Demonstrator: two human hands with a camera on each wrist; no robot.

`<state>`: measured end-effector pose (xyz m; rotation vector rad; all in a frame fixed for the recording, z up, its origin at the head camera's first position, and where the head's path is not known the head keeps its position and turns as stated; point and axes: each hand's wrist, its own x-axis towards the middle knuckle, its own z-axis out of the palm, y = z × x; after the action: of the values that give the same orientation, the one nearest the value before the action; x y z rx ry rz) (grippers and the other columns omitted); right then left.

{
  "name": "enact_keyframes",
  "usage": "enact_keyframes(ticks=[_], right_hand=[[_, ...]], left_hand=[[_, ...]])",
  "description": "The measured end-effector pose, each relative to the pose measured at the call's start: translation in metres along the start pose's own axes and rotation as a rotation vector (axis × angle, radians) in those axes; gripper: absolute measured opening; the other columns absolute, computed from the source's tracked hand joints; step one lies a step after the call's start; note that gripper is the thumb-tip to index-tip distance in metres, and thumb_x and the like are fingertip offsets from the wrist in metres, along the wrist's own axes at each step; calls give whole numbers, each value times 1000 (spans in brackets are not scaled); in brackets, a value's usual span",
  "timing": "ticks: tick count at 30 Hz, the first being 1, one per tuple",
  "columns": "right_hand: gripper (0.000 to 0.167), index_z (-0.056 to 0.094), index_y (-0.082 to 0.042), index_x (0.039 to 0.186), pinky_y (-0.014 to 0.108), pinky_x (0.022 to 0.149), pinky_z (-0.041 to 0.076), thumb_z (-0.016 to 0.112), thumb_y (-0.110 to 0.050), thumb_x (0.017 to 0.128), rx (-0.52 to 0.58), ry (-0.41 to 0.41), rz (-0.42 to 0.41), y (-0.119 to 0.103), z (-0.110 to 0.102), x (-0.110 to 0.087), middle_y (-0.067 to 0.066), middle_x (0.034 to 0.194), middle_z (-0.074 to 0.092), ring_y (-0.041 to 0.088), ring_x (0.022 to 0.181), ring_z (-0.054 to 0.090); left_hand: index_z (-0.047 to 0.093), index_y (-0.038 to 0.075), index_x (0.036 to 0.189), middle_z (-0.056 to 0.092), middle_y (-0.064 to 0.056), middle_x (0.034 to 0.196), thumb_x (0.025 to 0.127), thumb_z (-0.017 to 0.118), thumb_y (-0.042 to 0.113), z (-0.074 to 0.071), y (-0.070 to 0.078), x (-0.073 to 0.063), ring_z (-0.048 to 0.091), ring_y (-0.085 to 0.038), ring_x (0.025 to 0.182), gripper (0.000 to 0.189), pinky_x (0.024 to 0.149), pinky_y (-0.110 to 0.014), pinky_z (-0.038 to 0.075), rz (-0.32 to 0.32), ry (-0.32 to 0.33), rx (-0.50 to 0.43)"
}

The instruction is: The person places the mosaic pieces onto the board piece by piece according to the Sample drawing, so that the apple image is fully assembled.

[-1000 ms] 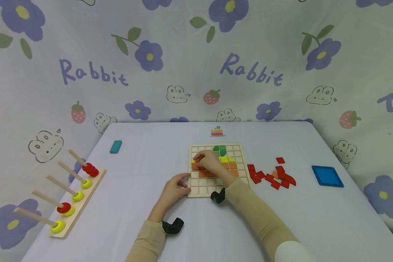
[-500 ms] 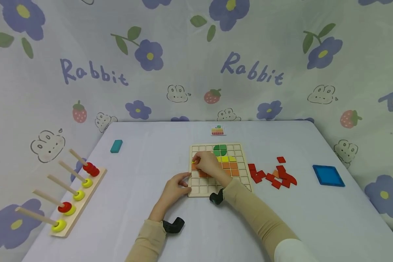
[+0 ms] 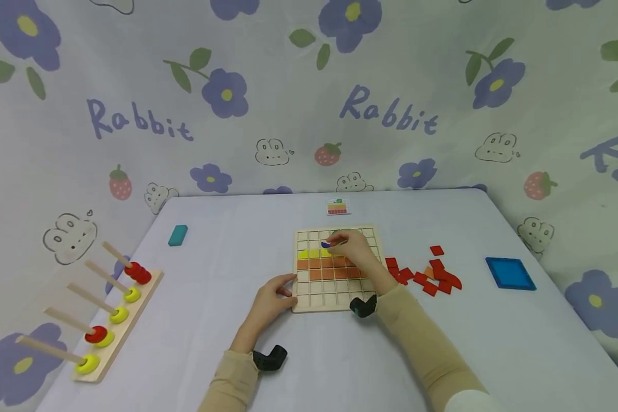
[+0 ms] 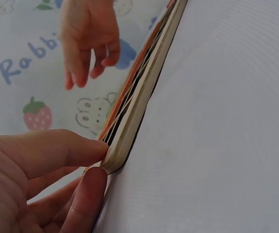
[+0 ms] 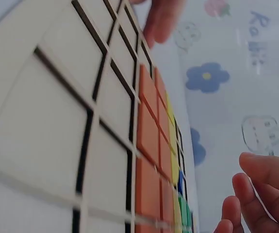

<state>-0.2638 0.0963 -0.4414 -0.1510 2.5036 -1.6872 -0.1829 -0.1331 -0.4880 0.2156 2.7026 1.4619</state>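
Note:
A wooden grid board [image 3: 323, 300] lies on the table, filled partly with orange tiles [image 3: 335, 273], a yellow row [image 3: 309, 253] and green tiles [image 5: 184, 211]. My left hand [image 3: 268, 300] holds the board at its left edge; the left wrist view puts a thumb and a finger close together at the corner. Over the upper part of the board is my right hand [image 3: 354, 249], fingers loosely bent beside a small blue tile [image 3: 325, 245]. The right wrist view has this blue tile in the grid and the hand's fingers apart from it, holding nothing. The right hand covers most of the green tiles.
Red tiles [image 3: 444, 285] and an orange one lie scattered right of the board. Further right is a blue tray [image 3: 494, 273]. A pattern card [image 3: 338, 206] lies behind the board, a teal block [image 3: 177, 235] at back left. A peg stand [image 3: 125, 329] with rings stands left.
My right hand has moved right from the left end of the yellow row, uncovering yellow and orange tiles and the blue one. My left hand stays at the board's edge. The head view shifts slightly.

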Motion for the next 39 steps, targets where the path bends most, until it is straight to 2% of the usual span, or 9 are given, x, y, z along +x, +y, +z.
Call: enact_keyframes(ticks=[5, 11, 15, 19, 22, 25, 29, 33, 39], right_hand=[[31, 63, 0, 112, 37, 78, 46, 67, -8, 82, 52, 49, 81, 12, -36, -9, 12, 103, 62, 22, 90, 55], [35, 59, -1, 118, 39, 84, 41, 64, -12, 85, 85, 118, 151, 24, -77, -23, 13, 114, 60, 24, 100, 53], [37, 57, -2, 121, 39, 85, 39, 62, -16, 86, 49, 145, 184, 37, -106, -37, 14, 116, 60, 26, 104, 52], [38, 58, -4, 119, 36, 78, 41, 63, -19, 85, -5, 185, 250, 57, -135, -53, 6, 106, 65, 21, 96, 54], [37, 57, -4, 120, 32, 77, 45, 61, -17, 86, -19, 198, 296, 72, -151, -65, 7, 106, 65, 20, 91, 54], [38, 53, 0, 123, 33, 83, 47, 60, -13, 87, -49, 175, 300, 82, -160, -76, 16, 113, 61, 26, 96, 55], [42, 54, 0, 123, 42, 91, 43, 64, -9, 84, -193, 138, 274, 91, -165, -84, 21, 119, 56, 33, 107, 48], [43, 58, -3, 120, 45, 85, 43, 69, -9, 79, -360, 112, 241, 97, -166, -86, 20, 119, 55, 36, 106, 43], [40, 61, -5, 117, 49, 85, 42, 70, -8, 78, -485, 113, 156, 99, -163, -86, 20, 113, 58, 36, 103, 46]], left_hand=[[59, 8, 123, 59, -4, 90, 71, 71, 5, 3, 0, 3, 52, -13, 77, 53, 62, -27, 42, -2, -7, 3], [59, 11, 124, 59, -3, 89, 73, 71, 6, -1, -3, -1, 52, -13, 77, 53, 61, -25, 42, -33, 10, 25], [58, 11, 125, 59, -4, 89, 74, 71, 6, -3, -4, -4, 51, -14, 78, 53, 60, -24, 42, -49, 15, 23], [58, 10, 124, 59, -4, 89, 74, 71, 6, -2, -3, -2, 51, -14, 78, 52, 60, -24, 42, -39, 4, 11], [58, 11, 124, 59, -4, 88, 74, 71, 6, 1, -3, 0, 51, -14, 78, 52, 61, -25, 42, -34, -3, 6], [59, 12, 124, 58, -4, 87, 74, 71, 6, 4, -2, 2, 50, -15, 77, 52, 62, -25, 41, -36, -7, 3], [58, 12, 124, 58, -4, 86, 74, 71, 6, 4, -3, 4, 51, -15, 77, 52, 62, -26, 42, -40, -8, 4], [58, 11, 124, 59, -4, 86, 74, 70, 6, 5, -3, 4, 51, -15, 77, 53, 61, -25, 42, -36, -5, 9], [58, 11, 125, 58, -4, 86, 74, 70, 5, 6, -2, 3, 51, -15, 77, 53, 60, -24, 42, -35, 1, 10]])
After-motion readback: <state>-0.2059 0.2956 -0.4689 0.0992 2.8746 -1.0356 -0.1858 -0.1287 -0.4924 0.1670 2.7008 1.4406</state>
